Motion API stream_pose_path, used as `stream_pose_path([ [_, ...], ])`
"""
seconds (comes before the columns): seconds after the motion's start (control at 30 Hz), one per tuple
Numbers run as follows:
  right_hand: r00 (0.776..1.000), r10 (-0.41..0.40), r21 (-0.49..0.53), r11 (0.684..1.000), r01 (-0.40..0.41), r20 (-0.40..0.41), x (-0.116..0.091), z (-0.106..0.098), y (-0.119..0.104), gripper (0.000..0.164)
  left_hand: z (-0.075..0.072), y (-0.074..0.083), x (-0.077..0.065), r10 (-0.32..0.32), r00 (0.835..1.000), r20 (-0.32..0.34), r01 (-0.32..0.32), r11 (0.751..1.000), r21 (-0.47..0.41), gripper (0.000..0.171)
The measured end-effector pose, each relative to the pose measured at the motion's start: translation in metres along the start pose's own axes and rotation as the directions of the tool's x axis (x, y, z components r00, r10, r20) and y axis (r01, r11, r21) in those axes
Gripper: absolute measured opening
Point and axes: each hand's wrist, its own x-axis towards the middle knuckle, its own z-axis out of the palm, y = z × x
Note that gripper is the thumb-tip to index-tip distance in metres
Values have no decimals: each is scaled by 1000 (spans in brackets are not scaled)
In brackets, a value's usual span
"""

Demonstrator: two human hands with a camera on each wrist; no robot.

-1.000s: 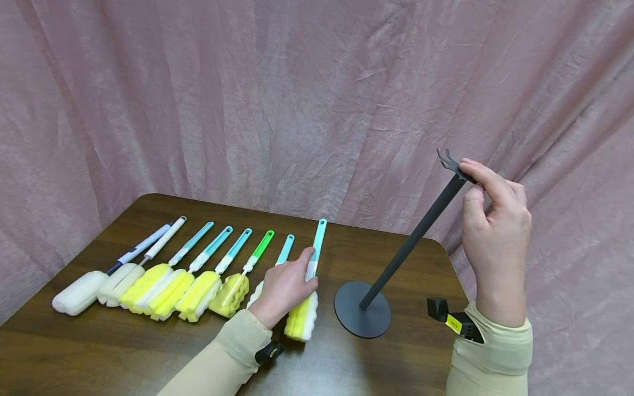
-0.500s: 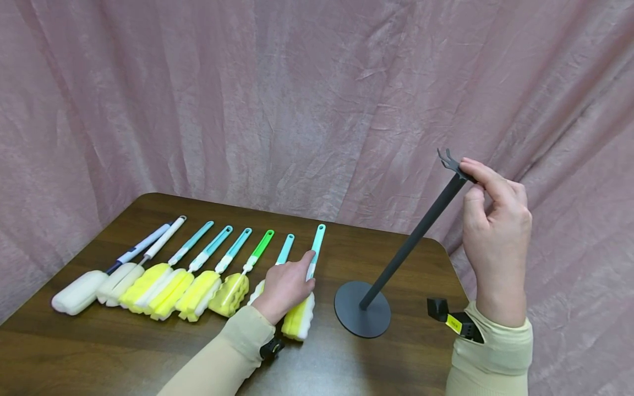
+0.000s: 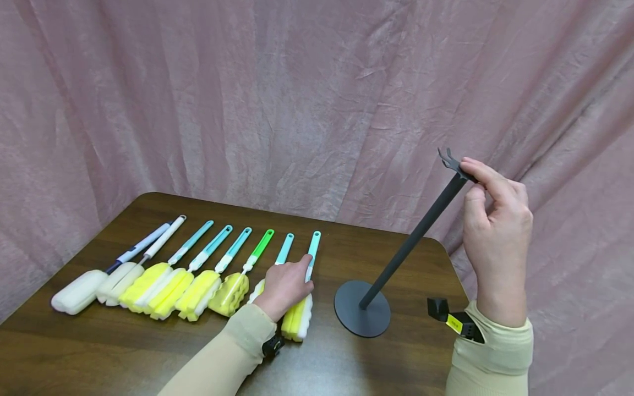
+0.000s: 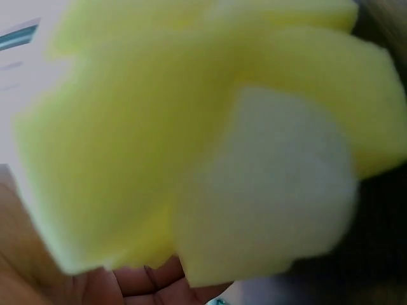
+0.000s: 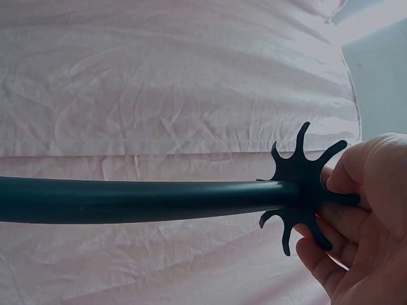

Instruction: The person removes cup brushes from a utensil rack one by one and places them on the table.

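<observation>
My left hand holds the rightmost sponge bottle brush near where its turquoise handle meets the yellow-and-white sponge. The thumb lies along the handle, which points away toward the back of the table. In the left wrist view the sponge head fills most of the picture, with fingers partly hidden beneath it. My right hand pinches the hooked top of a dark metal stand. The right wrist view shows that hook plate, with several curved prongs, between the thumb and fingers. The stand's pole leans toward the right hand.
To the left, several more sponge brushes lie in a row on the brown table, among them a green-handled brush and a white sponge brush. The stand's round base rests on the table's right part. A pink curtain hangs behind.
The brush in my left hand has come down slightly, its handle end moving lower and a little left. My right hand and the stand have stayed put.
</observation>
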Motion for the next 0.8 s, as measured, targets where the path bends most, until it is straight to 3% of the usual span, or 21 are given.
stream_pose_path([
  [0.23, 1000, 8, 2, 1000, -8, 3, -1, -2, -7, 40, 2, -2, 2, 26, 1000, -14, -25, 998, 63, 61],
  [0.53, 1000, 2, 14, 1000, -2, 3, -2, -3, -12, 39, 0, -6, 6, -2, 1000, -19, 4, 996, 93, 58],
  [0.8, 1000, -7, 21, 1000, 7, 0, -2, -2, -10, 39, 0, -8, 11, -13, 1000, 23, 10, 994, 113, 38],
])
